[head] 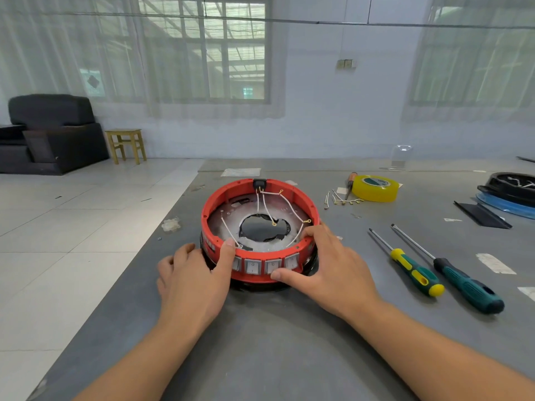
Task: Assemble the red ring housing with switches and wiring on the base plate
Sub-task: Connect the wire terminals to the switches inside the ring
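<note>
The red ring housing [292,195] sits on a black base plate [311,263] in the middle of the grey table. Several grey rocker switches [262,266] line its near wall and a black socket [259,183] sits in its far wall. White wires [267,209] with ring terminals run across the silvery inner plate. My left hand [194,276] grips the ring's near-left rim, thumb hooked over the top edge. My right hand [327,264] grips the near-right rim, fingers over the top and thumb on the outer wall below the switches.
Two screwdrivers [417,270] [466,285] lie to the right. A yellow tape roll [375,188], an orange-handled tool [351,180] and loose short wires [343,199] lie at the back right. A black and blue part [512,195] sits at the far right. The table's left edge runs close to my left hand.
</note>
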`<state>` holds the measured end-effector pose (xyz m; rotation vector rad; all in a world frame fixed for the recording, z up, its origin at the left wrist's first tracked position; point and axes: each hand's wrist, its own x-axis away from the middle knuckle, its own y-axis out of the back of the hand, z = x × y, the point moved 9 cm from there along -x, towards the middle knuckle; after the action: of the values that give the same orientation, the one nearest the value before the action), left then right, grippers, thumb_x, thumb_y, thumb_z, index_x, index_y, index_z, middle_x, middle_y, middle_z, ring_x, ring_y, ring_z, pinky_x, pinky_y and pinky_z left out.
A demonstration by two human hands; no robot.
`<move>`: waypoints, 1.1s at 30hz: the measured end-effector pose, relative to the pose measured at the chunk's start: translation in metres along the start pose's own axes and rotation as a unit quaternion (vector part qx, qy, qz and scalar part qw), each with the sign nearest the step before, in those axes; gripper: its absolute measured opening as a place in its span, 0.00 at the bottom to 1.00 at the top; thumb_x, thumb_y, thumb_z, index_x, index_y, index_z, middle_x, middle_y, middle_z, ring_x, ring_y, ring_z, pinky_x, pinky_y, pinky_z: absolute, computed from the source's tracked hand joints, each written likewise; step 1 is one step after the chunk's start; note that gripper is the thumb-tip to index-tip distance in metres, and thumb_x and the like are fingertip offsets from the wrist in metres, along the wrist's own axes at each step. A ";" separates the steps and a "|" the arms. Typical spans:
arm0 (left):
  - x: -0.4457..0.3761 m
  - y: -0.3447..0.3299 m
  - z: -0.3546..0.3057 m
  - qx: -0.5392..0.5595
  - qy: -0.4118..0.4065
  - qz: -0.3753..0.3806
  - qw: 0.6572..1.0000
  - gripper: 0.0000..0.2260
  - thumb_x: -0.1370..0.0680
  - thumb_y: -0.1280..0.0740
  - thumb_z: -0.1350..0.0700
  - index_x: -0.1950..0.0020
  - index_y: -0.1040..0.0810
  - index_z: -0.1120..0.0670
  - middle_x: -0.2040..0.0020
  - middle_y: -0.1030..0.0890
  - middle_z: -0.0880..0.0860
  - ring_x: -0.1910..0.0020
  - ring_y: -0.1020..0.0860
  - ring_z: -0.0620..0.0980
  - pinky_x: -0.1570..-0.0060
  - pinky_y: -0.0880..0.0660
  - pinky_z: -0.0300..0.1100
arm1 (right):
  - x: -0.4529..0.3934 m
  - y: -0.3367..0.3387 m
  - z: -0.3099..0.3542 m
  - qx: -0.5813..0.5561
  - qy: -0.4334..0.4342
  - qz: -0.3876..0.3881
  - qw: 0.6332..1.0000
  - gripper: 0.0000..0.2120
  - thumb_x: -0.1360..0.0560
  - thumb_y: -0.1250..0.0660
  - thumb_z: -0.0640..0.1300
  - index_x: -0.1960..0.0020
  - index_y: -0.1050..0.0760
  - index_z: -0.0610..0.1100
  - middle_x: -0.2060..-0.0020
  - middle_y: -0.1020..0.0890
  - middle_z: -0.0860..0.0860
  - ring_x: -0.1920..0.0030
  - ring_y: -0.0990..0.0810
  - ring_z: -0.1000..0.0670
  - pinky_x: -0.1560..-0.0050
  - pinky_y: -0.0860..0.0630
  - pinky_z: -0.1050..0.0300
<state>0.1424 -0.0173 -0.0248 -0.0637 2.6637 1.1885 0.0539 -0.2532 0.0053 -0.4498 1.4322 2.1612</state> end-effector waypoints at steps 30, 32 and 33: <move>0.027 -0.027 -0.086 -0.113 -0.369 -0.056 0.921 0.19 0.19 0.39 0.43 0.29 0.21 0.41 0.35 0.19 0.44 0.32 0.23 0.51 0.32 0.35 0.50 | -0.092 -0.059 -0.116 0.081 -0.140 0.106 0.981 0.20 0.17 0.41 0.45 0.27 0.29 0.40 0.28 0.29 0.42 0.30 0.28 0.41 0.29 0.31 0.48; 0.021 -0.028 -0.080 -0.111 -0.351 -0.066 0.927 0.19 0.19 0.39 0.42 0.30 0.21 0.39 0.33 0.20 0.45 0.29 0.26 0.54 0.29 0.38 0.52 | -0.116 -0.065 -0.130 0.086 -0.172 0.091 0.977 0.20 0.17 0.40 0.45 0.27 0.29 0.39 0.29 0.28 0.40 0.30 0.28 0.40 0.29 0.32 0.48; 0.018 -0.029 -0.077 -0.110 -0.344 -0.068 0.930 0.19 0.19 0.40 0.41 0.29 0.21 0.38 0.32 0.21 0.45 0.27 0.28 0.54 0.28 0.40 0.52 | -0.127 -0.066 -0.138 0.086 -0.185 0.078 0.976 0.20 0.17 0.39 0.44 0.28 0.28 0.39 0.30 0.27 0.40 0.30 0.28 0.39 0.30 0.31 0.48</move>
<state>0.1144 -0.0928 0.0005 0.1118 1.8855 1.1822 0.1956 -0.3878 -0.0312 0.1301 1.4592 2.0755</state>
